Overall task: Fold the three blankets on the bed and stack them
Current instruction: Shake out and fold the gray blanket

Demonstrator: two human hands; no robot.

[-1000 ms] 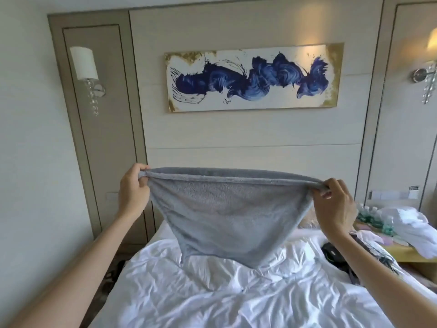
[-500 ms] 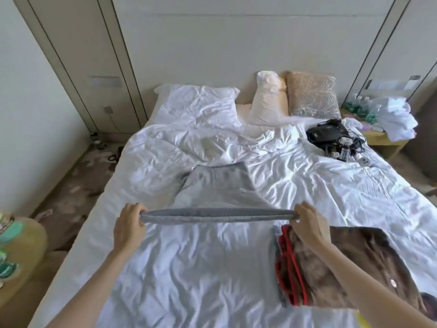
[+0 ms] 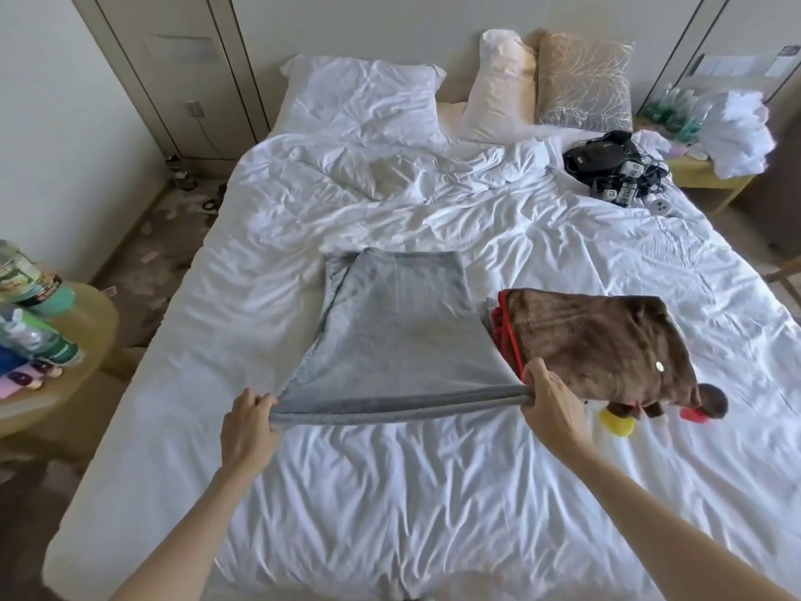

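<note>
My left hand [image 3: 248, 422] and my right hand [image 3: 552, 407] reach out over the near half of the bed [image 3: 390, 505]. Each grips one end of the near edge of the grey blanket [image 3: 392, 340]. My left fingers [image 3: 260, 401] are curled tight round its left corner, and my right fingers are clamped on its right corner. The edge is drawn into a taut, bunched band between them. From that band the blanket runs away from me and lies folded across the middle of the bed, its far edge straight.

Just beside it, toward the right edge of the bed, sits a folded brown blanket [image 3: 594, 340]. The folds of a red blanket [image 3: 508, 336] show under its left side, close to my right hand. A yellow pompom [image 3: 617, 422] and a red pompom [image 3: 693, 415] hang at its near right corner.

Farther off, a black device [image 3: 600, 156] and a tangle of cables [image 3: 628, 188] lie near the far right corner. Along the head edge are a white pillow [image 3: 364, 97], a cream pillow [image 3: 503, 88] and a beige patterned cushion [image 3: 583, 84].

A bench [image 3: 82, 340] off the left edge holds bottles [image 3: 39, 340]. Another bench [image 3: 711, 180] past the far right corner carries white cloth [image 3: 737, 132].
</note>
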